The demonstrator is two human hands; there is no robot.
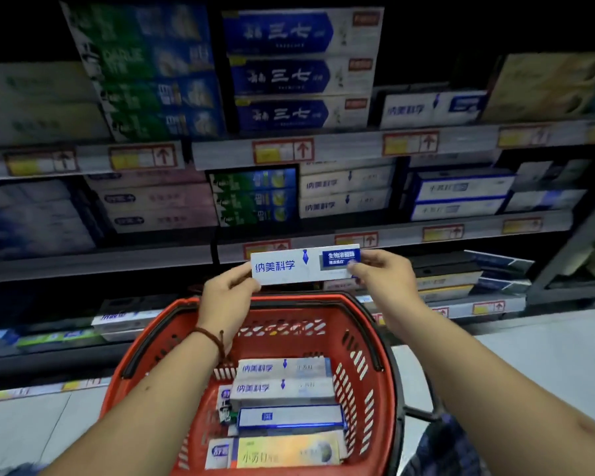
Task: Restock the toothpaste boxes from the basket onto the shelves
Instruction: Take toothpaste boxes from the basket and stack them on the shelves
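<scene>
A white toothpaste box with blue lettering (pixel 289 266) is held level above the red basket (pixel 368 341), in front of the lower shelf edge. My left hand (pixel 225 293) pinches its left end and my right hand (pixel 380 274) grips its right end. Several more toothpaste boxes (pixel 285 386) lie stacked inside the basket, white, blue and yellow ones. Matching white boxes (pixel 344 194) stand on the middle shelf and one (pixel 430 108) on the upper shelf, right of centre.
Shelves full of toothpaste boxes fill the view: green and blue ones (pixel 152 70) upper left, dark blue ones (pixel 299 73) upper centre. Price-tag rails (pixel 282 151) run along each shelf edge. The basket's black handles (pixel 371 331) lie folded on its rim. Pale floor (pixel 529 355) shows to the right.
</scene>
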